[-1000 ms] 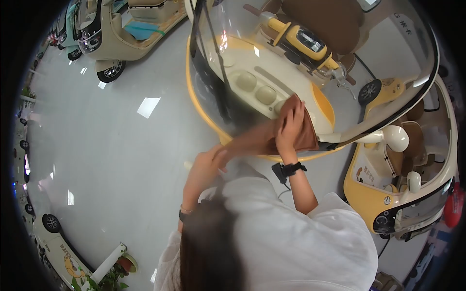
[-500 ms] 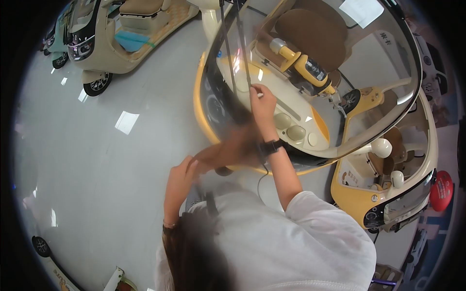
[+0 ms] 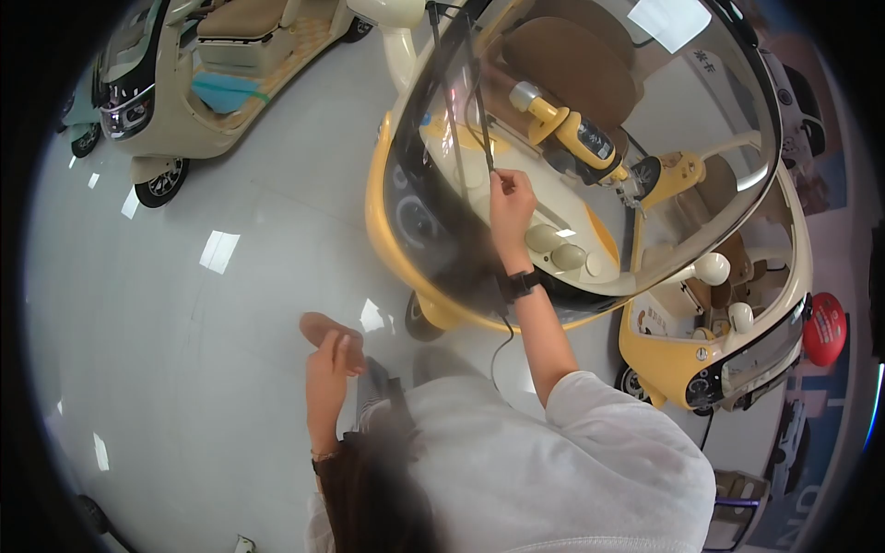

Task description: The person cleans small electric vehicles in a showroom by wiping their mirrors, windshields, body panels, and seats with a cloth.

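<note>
My right hand (image 3: 513, 210) pinches the lower end of a thin black windshield wiper (image 3: 479, 103). The wiper lies in front of the curved windshield (image 3: 636, 253) of a small yellow and cream vehicle (image 3: 376, 198). A dark watch is on my right wrist. Lower left, my left hand (image 3: 330, 369) is closed around a bunched brown cloth (image 3: 324, 330), held over the grey floor away from the vehicle. Through the glass show a cream dashboard, a yellow handlebar (image 3: 586, 138) and a brown seat (image 3: 567, 60).
A cream scooter (image 3: 198, 115) with a blue item (image 3: 230, 92) on its footboard stands upper left. Another yellow and cream vehicle (image 3: 659, 359) stands close on the right, beside a red round sign (image 3: 824, 329). The grey floor (image 3: 203, 313) reflects lights. A dark cord (image 3: 498, 355) hangs near my right arm.
The brown cloth, stretched and blurred toward the vehicle's front before, is now bunched at my left hand, off to the left. My right hand still grips the wiper, slightly shifted rightward and down.
</note>
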### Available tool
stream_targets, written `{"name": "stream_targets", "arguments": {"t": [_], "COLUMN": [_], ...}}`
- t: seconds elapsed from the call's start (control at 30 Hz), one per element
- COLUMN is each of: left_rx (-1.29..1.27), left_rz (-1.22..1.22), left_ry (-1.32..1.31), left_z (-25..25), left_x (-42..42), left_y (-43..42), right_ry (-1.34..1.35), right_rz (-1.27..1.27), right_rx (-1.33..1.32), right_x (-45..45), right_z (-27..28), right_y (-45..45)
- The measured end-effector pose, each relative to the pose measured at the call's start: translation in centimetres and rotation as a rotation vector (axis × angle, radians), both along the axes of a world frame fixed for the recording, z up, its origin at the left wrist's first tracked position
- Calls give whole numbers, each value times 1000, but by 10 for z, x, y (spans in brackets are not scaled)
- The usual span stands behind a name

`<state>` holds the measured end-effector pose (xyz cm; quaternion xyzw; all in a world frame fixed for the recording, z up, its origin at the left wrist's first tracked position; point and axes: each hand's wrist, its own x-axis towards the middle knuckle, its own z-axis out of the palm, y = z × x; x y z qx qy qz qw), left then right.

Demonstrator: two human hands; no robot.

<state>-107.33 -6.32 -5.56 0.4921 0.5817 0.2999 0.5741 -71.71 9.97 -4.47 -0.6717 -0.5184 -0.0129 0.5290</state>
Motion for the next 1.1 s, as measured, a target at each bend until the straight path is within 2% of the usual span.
{"name": "stream_targets", "arguments": {"t": [0.37,0.4,0.7,0.8,0.93,1.03,1.1], "left_rx": [9,5,12,69,84,101,119], "left_rz": [50,55,262,267,323,320,271], "left_ry": [22,32,69,277,329,307,349], "left_z": [-7,-8,-10,2,-14,-10,1], "left_x": [-77,-81,-116,-131,-150,-153,-150], "left_y": [10,6,-30,-29,-9,28,66], "right_ry": [79,167,354,435,399,327,152], "right_rz": [-60,-125,-90,-135,-130,-177,-131], "right_rx": [-6,-128,79,78,98,-19,50], "right_x": [-7,-6,-1,-3,-3,-4,-22], "right_z": [-14,-13,-36,-40,-42,-33,-14], "right_y": [-8,-12,1,3,7,6,14]}}
